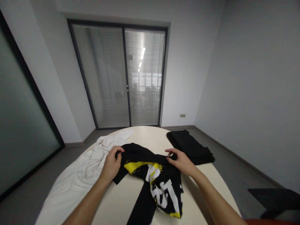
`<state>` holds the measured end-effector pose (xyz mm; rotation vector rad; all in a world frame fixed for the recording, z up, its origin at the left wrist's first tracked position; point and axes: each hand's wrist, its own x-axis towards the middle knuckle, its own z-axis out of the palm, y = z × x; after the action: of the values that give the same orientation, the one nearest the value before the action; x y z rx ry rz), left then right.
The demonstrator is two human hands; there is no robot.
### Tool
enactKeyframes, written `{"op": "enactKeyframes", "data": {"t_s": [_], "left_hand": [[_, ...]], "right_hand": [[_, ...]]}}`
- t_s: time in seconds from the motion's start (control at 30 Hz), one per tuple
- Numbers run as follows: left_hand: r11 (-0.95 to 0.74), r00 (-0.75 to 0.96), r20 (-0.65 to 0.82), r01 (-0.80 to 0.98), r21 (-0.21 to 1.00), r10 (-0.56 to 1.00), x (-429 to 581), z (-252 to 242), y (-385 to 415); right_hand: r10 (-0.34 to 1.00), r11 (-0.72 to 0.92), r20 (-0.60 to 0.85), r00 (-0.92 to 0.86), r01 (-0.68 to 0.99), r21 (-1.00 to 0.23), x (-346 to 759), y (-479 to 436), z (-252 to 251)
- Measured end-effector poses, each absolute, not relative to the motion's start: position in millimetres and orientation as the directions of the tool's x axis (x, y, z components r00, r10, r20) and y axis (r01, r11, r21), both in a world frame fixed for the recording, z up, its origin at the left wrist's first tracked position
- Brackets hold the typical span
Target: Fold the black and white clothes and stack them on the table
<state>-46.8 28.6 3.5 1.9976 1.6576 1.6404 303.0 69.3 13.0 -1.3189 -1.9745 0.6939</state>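
A black garment (140, 151) with a yellow and white print lies crumpled across the near middle of the table. Its printed part hangs toward me on the right, and a long black strip of it, like a sleeve, runs down to the bottom of the view. My left hand (114, 164) pinches its left end between thumb and fingers. At the right end, my right hand (179, 160) grips the cloth, with its index finger curved out above the edge. The fabric partly hides the fingertips of both hands.
A white cloth (79, 175) lies rumpled along the table's left side. Folded black clothes (188, 147) are stacked at the right edge of the round, pale table (150, 136). A dark chair part (276, 198) stands at lower right. Beyond are glass doors (145, 103) with blinds.
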Motion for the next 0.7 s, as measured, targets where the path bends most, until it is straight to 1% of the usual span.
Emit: {"op": "enactKeyframes", "data": {"t_s": [0.07, 0.13, 0.2, 0.27, 0.37, 0.4, 0.47, 0.53, 0.6, 0.63, 0.7], "left_hand": [[-0.426, -0.198, 0.69, 0.661, 0.618, 0.696, -47.8, 6.2, 27.6], [-0.398, -0.277, 0.704, 0.665, 0.631, 0.654, -49.4, 8.0, 26.8], [-0.364, -0.35, 0.71, 0.673, 0.644, 0.611, -51.9, 9.5, 26.6], [-0.332, -0.388, 0.734, 0.707, 0.625, 0.557, -53.6, 11.4, 26.5], [-0.282, -0.367, 0.795, 0.794, 0.538, 0.483, -48.3, 14.9, 24.3], [-0.278, -0.34, 0.807, 0.815, 0.509, 0.483, -43.1, 15.6, 22.0], [-0.316, -0.259, 0.792, 0.814, 0.487, 0.553, -26.5, 15.1, 14.2], [-0.403, -0.113, 0.695, 0.745, 0.532, 0.71, -3.2, 11.6, 1.8], [-0.389, 0.021, 0.51, 0.673, 0.629, 0.86, 22.5, 6.3, -13.3], [-0.361, 0.07, 0.41, 0.623, 0.694, 0.909, 34.4, 3.8, -20.7], [-0.299, 0.136, 0.267, 0.494, 0.817, 0.954, 53.6, 0.2, -32.8]], "right_hand": [[0.935, 0.332, 0.164, -0.314, 0.618, -0.713, 309.0, 72.0, 3.0], [0.946, 0.277, 0.082, -0.314, 0.651, -0.706, 313.6, 74.7, -4.4], [0.955, 0.251, 0.07, -0.289, 0.657, -0.711, 315.4, 77.6, -6.5], [0.958, 0.278, 0.163, -0.237, 0.617, -0.736, 314.6, 80.6, -3.5], [0.936, 0.337, 0.338, -0.095, 0.508, -0.793, 311.2, 84.1, 6.0], [0.927, 0.348, 0.373, -0.043, 0.471, -0.81, 309.9, 84.6, 9.6], [0.917, 0.351, 0.397, 0.034, 0.403, -0.845, 306.6, 83.2, 16.7], [0.915, 0.354, 0.397, 0.071, 0.331, -0.875, 301.1, 77.5, 23.6], [0.924, 0.363, 0.381, 0.029, 0.24, -0.9, 292.5, 66.6, 30.3], [0.932, 0.361, 0.362, -0.028, 0.19, -0.913, 287.1, 59.4, 33.5], [0.931, 0.307, 0.281, -0.234, 0.082, -0.948, 275.0, 43.0, 38.8]]}}
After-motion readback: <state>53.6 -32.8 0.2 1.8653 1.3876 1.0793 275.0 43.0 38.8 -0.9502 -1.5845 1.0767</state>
